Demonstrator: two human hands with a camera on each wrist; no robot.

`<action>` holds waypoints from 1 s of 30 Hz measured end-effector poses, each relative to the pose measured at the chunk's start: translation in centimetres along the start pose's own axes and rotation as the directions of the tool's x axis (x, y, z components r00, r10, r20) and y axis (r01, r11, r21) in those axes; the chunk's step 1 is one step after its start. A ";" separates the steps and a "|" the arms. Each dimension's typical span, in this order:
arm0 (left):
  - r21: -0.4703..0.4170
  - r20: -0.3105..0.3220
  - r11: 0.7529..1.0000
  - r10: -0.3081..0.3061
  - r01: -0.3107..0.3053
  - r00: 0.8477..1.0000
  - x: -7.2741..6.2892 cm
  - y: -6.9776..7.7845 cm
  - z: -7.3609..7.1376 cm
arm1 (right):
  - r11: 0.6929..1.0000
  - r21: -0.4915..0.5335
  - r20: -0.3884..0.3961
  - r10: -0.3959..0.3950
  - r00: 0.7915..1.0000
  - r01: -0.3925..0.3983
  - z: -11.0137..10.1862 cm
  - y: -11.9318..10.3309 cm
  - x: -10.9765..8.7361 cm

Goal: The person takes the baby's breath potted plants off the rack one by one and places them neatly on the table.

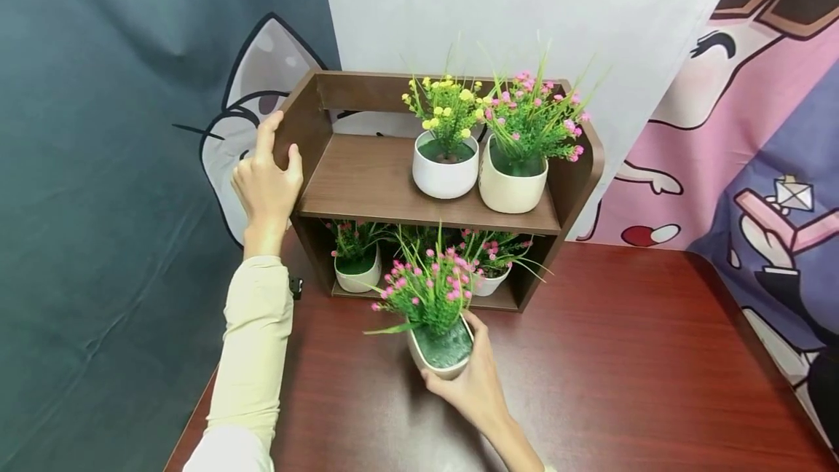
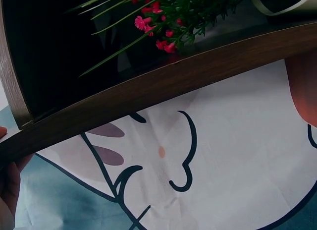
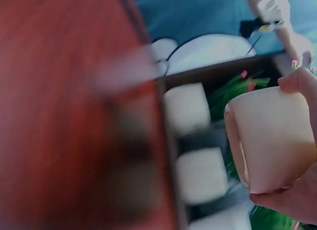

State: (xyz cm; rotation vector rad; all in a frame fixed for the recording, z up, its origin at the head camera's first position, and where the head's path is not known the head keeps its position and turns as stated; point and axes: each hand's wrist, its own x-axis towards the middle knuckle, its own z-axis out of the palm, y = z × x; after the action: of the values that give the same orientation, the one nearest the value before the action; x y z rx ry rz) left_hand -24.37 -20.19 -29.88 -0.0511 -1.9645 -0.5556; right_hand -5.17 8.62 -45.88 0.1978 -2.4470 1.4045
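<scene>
The right hand has the pot in its grip, thumb and fingers on opposite walls, above the worktop at the near side of the shelf. Holding the wall, not the flowers, is sound; a firm, even squeeze should stop it twisting. The stems lean far, so they want keeping off the upper board's near edge. The left hand grips the shelf's left side, a useful brace if it presses gently without shoving.
</scene>
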 end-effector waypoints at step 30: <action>0.027 0.055 0.999 -0.046 0.044 0.997 -0.1 0.1 -0.2 | 0.932 -0.090 -0.453 0.275 0.848 -0.351 -12.0 13.9 0.1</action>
State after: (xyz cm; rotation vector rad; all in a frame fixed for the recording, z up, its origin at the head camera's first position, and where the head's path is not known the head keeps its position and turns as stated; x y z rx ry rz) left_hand -24.13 -20.17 -29.87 -0.0063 -2.0304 -0.5633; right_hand -6.62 26.05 -51.57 -0.5285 -2.2605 1.1838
